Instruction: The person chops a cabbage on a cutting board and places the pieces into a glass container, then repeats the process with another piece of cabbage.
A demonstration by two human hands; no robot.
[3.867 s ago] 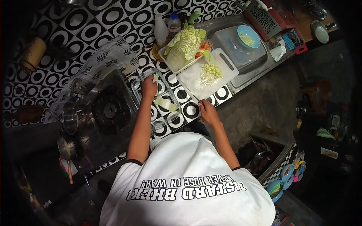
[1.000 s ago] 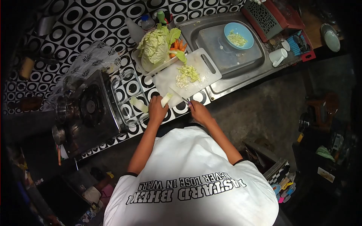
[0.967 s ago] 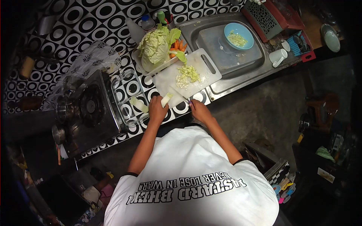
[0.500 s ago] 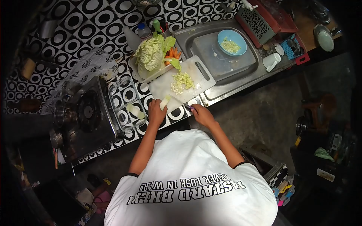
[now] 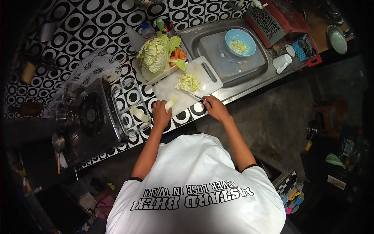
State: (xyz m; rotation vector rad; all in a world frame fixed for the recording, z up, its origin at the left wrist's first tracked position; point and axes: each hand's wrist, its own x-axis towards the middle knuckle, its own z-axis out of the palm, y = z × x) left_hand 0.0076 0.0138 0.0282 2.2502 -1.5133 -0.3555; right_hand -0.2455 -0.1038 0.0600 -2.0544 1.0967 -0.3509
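Note:
My right hand is wrapped round the handle of a knife, whose blade lies against the near side of a pile of chopped cabbage. The pile rests on a white cutting board. At the board's near left corner, my left hand grips a pale piece of cabbage. Another cabbage piece lies in a clear glass dish left of that hand. Behind the board, a head of cabbage and carrots sit in a white container.
A light blue bowl with chopped pieces stands on a lidded plastic box in the steel sink. A gas stove is at the left. A white mug and a red dish rack stand at the right.
My right hand has moved up and to the right with the knife, bringing the blade from the near edge to the chopped pile. The pile is pushed closer together. My left hand has barely moved.

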